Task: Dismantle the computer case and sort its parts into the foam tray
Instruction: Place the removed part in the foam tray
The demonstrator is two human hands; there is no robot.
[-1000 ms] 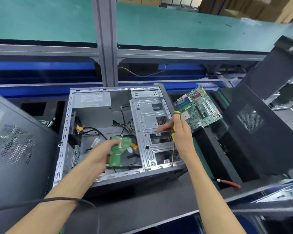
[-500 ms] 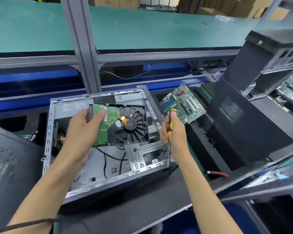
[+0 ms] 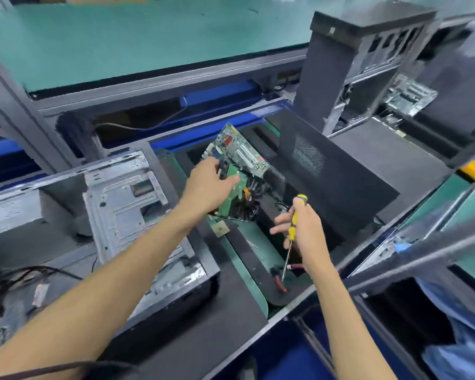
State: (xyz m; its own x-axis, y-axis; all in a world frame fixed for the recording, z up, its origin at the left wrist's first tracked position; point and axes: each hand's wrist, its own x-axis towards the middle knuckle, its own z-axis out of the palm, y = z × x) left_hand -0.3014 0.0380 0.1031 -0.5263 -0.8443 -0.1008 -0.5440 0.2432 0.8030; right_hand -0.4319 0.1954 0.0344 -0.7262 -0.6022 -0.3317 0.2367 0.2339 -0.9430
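Observation:
My left hand (image 3: 210, 185) grips a hard drive (image 3: 243, 200) with a green circuit board and black ribbed underside, holding it tilted over a slot of the black foam tray (image 3: 337, 187). A green motherboard (image 3: 242, 152) leans in the tray just behind the drive. My right hand (image 3: 303, 229) holds a yellow-and-black screwdriver (image 3: 292, 231), shaft pointing down toward the tray. The open grey computer case (image 3: 126, 204) lies on its side at the left, apart from both hands.
Red-handled pliers (image 3: 281, 278) lie in the tray's near corner. A black side panel (image 3: 310, 160) leans in the tray at right. Another computer case (image 3: 351, 64) stands at the back right. Cables (image 3: 39, 272) trail at the left. A person's blue sleeve (image 3: 461, 325) is at far right.
My left hand lifted the hard drive out of the case and carried it right, over the foam tray. My right hand moved off the case with the screwdriver. The view swung right.

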